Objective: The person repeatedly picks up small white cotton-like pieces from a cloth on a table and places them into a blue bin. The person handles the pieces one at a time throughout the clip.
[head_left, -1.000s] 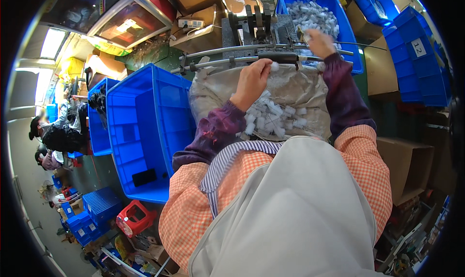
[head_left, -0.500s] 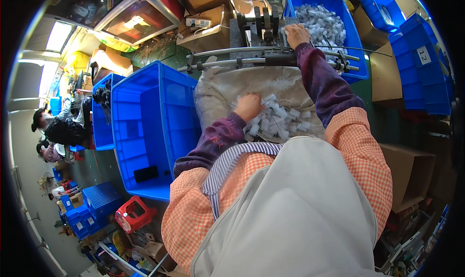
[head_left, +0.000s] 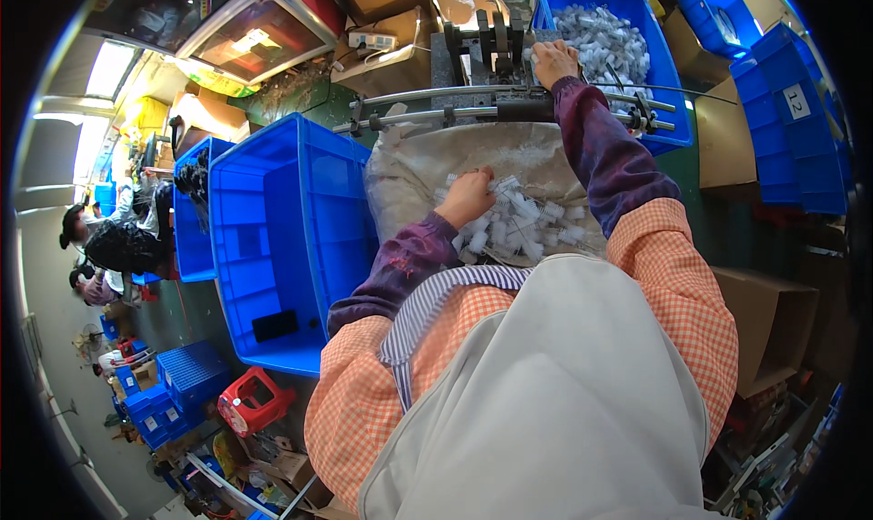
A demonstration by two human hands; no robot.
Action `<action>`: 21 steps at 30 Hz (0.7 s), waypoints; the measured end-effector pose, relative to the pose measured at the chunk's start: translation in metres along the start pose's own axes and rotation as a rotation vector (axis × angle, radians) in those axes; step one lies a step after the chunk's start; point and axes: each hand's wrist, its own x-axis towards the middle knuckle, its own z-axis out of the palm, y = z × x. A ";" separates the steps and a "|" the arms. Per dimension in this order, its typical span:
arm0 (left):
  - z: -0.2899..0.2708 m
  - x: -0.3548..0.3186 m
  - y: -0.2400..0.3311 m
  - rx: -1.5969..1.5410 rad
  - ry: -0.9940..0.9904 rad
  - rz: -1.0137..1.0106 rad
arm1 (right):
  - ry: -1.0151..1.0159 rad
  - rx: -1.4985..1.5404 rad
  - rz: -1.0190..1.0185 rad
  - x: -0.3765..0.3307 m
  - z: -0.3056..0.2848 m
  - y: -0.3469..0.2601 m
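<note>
White and bristly, a loose heap of small pieces (head_left: pixel 518 225) lay at the worker's twelve o'clock on a creased beige cloth (head_left: pixel 409 161), just short of two round steel rods (head_left: pixel 411 95). The left hand (head_left: pixel 468 195) was at the heap's ten o'clock edge, fingers curled down; I could not tell whether its grip had closed on a piece. Farther out at twelve o'clock, the right hand (head_left: pixel 553 64) bent its fingers at the side of a blocky, dark metal machine (head_left: pixel 491 47), and I could not see what, if anything, that grip held. Toward one o'clock, similar pale pieces were piled in a smooth blue plastic bin (head_left: pixel 668 84). At ten o'clock stood a deep, ribbed blue crate (head_left: pixel 259 211), a flat black rectangle (head_left: pixel 275 325) lying inside. A glossy red stool (head_left: pixel 255 402) stood at nine o'clock, a matte brown carton (head_left: pixel 750 325) at three.
</note>
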 end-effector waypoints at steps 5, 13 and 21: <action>0.000 -0.003 0.000 0.011 0.020 0.033 | -0.036 0.100 -0.026 0.005 -0.003 0.001; -0.014 -0.003 0.012 0.315 0.057 -0.029 | -0.074 0.021 0.170 -0.003 -0.013 0.011; -0.041 -0.001 0.019 0.153 0.271 0.083 | -0.098 0.022 0.173 -0.014 -0.021 -0.010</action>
